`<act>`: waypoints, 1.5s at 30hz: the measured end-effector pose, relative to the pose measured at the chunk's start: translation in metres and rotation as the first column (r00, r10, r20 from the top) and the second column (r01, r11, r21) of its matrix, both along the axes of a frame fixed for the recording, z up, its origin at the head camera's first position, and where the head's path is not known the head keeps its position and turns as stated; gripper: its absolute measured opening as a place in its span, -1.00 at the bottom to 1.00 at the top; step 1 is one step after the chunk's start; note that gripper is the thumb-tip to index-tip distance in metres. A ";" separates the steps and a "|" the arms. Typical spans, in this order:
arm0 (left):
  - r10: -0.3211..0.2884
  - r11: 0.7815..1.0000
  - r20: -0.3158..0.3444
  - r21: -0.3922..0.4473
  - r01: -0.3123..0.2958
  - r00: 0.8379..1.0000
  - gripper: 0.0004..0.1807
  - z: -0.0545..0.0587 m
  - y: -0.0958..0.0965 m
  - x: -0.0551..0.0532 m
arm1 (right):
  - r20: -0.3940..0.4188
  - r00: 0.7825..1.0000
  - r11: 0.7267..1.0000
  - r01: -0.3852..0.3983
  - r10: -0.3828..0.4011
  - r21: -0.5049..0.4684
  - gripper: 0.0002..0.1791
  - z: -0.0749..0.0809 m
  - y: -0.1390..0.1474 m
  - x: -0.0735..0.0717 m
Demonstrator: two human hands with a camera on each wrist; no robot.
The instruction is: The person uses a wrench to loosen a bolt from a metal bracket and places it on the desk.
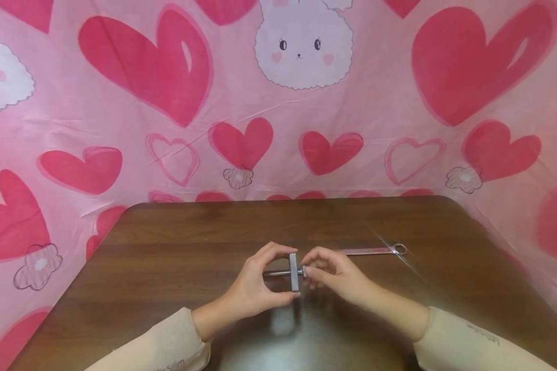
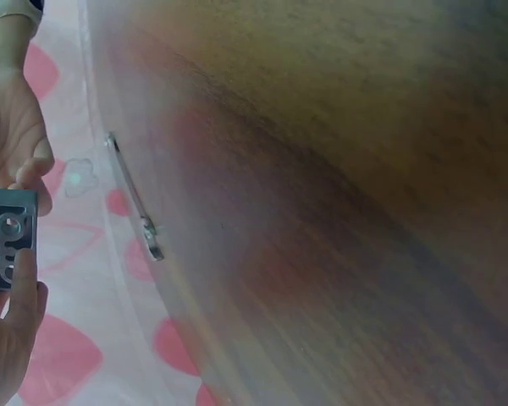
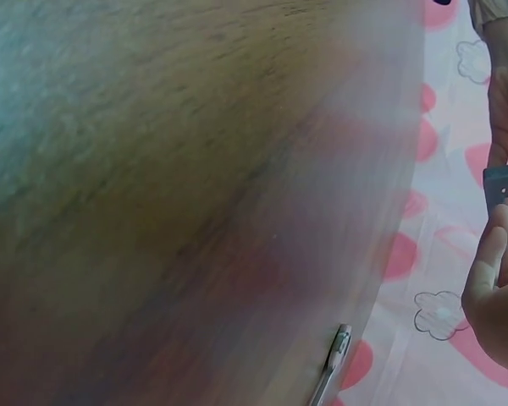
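Note:
My left hand (image 1: pixel 252 286) grips a grey rectangular metal plate (image 1: pixel 294 272) on edge, thumb below and fingers above. A shiny rod or bolt shank (image 1: pixel 276 273) runs through the plate, its left part reaching into the curve of that hand. On the plate's right side, my right hand (image 1: pixel 341 275) pinches a small metal piece like a nut (image 1: pixel 304 271) at the rod's end. Holes and recesses mark the plate's face (image 2: pixel 21 211) in the left wrist view; the right wrist view catches its other face (image 3: pixel 496 179), partly hidden by fingers.
A slim metal wrench with a ring-shaped end (image 1: pixel 369 251) lies on the brown wooden table (image 1: pixel 190 237), behind the right hand. Pink heart-patterned cloth (image 1: pixel 288 113) hangs along the table's far edge and both sides.

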State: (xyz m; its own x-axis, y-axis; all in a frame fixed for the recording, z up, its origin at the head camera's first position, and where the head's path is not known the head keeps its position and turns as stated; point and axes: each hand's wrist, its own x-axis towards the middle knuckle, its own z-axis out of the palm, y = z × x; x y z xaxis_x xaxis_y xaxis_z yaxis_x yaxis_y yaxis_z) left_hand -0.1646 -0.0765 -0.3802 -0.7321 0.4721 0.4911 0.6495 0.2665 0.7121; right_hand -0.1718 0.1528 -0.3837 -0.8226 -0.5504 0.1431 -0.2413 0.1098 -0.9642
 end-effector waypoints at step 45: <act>-0.007 1.000 -0.009 0.008 0.007 1.000 -0.25 -0.005 0.004 0.002 | -0.063 0.996 0.998 0.065 -0.066 -0.026 -0.72 -0.004 -0.002 0.007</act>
State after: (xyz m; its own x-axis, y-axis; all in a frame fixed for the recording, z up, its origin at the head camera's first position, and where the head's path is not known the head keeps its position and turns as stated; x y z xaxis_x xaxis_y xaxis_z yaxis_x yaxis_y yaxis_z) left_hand -0.1626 -0.0728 -0.3847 -0.7242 0.4731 0.5016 0.6578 0.2558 0.7084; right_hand -0.1651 0.1513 -0.3877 -0.8455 -0.4912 0.2094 -0.2957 0.1042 -0.9496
